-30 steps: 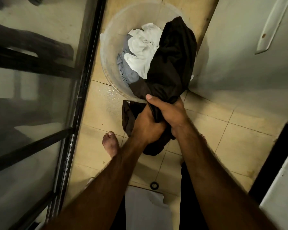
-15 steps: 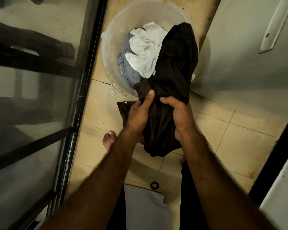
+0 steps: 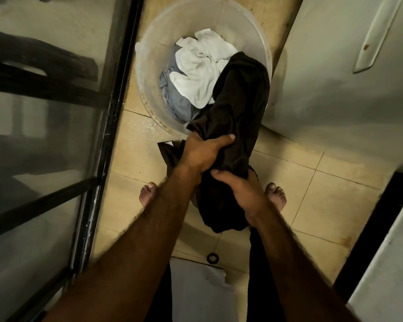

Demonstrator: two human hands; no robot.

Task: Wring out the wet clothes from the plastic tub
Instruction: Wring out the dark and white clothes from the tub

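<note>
A translucent plastic tub (image 3: pixel 149 94) stands on the tiled floor ahead of me. Inside lie a white cloth (image 3: pixel 200 68) and a grey-blue cloth (image 3: pixel 175 98). A dark brown garment (image 3: pixel 240 108) drapes over the tub's near rim and hangs down toward my feet. My left hand (image 3: pixel 203 152) grips the garment just below the rim, fingers wrapped round it. My right hand (image 3: pixel 242 191) grips it lower down, closer to me. The garment's bottom end hangs loose below my right hand.
A black-framed glass door (image 3: pixel 98 159) runs along the left. A pale wall or cabinet (image 3: pixel 335 77) stands at right, a dark edge (image 3: pixel 377 228) lower right. My bare feet (image 3: pixel 147 194) stand on wet beige tiles. A small black ring (image 3: pixel 212 258) lies on the floor.
My hands have shifted along the dark garment: the left hand now grips higher near the tub rim, the right hand lower. More of the garment hangs outside the tub.
</note>
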